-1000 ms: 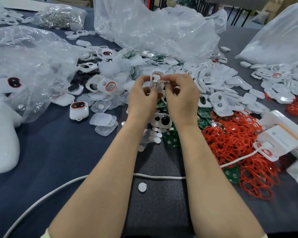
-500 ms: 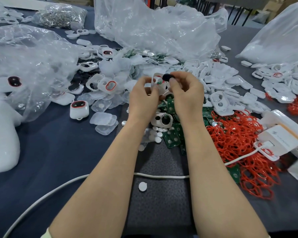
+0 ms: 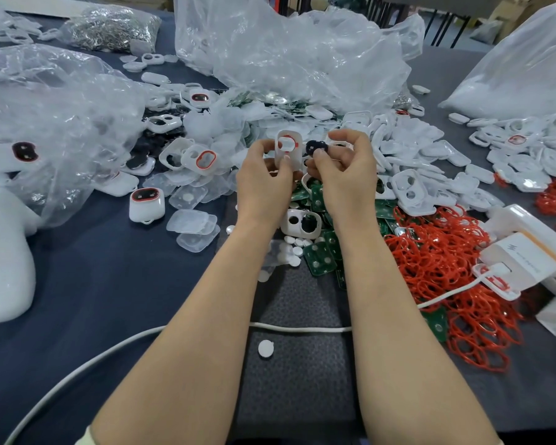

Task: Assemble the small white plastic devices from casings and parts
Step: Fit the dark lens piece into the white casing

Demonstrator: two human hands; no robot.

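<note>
now left hand (image 3: pixel 264 178) grips casing (image 3: pixel 288 149), right hand (image 3: pixel 344 168) pinches black part (image 3: pixel 315 146)

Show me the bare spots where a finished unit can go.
Bare cloth between the white foam shape and the left forearm, nearer than the clear lids; a white cable crosses it. Also nearer than the red rings. Crowded: the casing pile beyond.
</note>
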